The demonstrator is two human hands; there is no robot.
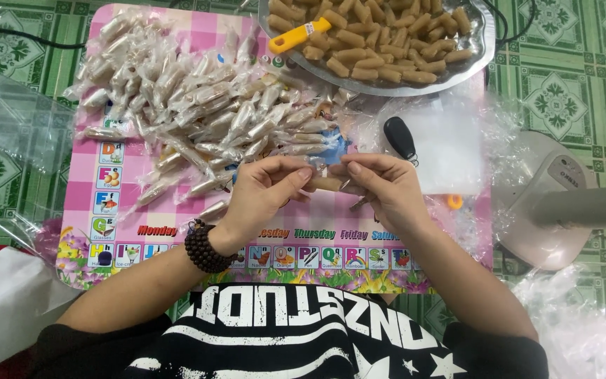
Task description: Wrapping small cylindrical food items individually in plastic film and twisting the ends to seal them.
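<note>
From the head camera, looking straight down, the left hand (264,188) and the right hand (381,186) meet over a pink checked mat (117,189) printed with letters, pictures and weekday names, which lies on a green patterned floor (569,91). Both hands are closed narrowly around one brown stick-shaped sweet (325,184) with a piece of clear wrapping about it — the left thumb and fingers pinch its left end, the right fingers and thumb grip its right end, and the sweet lies level between them, just above the mat's lower middle. A dark beaded bracelet (203,247) sits on the left wrist. Beyond the hands, across the upper left of the mat, spreads a loose pile of wrapped sweets (198,105), each twisted into clear film. At the top, partly over the mat's upper edge, stands a round metal tray (482,42) heaped with unwrapped brown sweets (380,42), and a small yellow-handled tool (299,35) lies on top of them near the tray's left side. Just past the right hand lies a black key fob (400,137), touching a stack of clear wrapper sheets (450,151); a small orange ring (454,202) lies near the stack's lower edge. To the right, off the mat, is the pale round base of a standing fan (548,200). Crumpled clear plastic bags (15,126) lie on the floor at the left.
</note>
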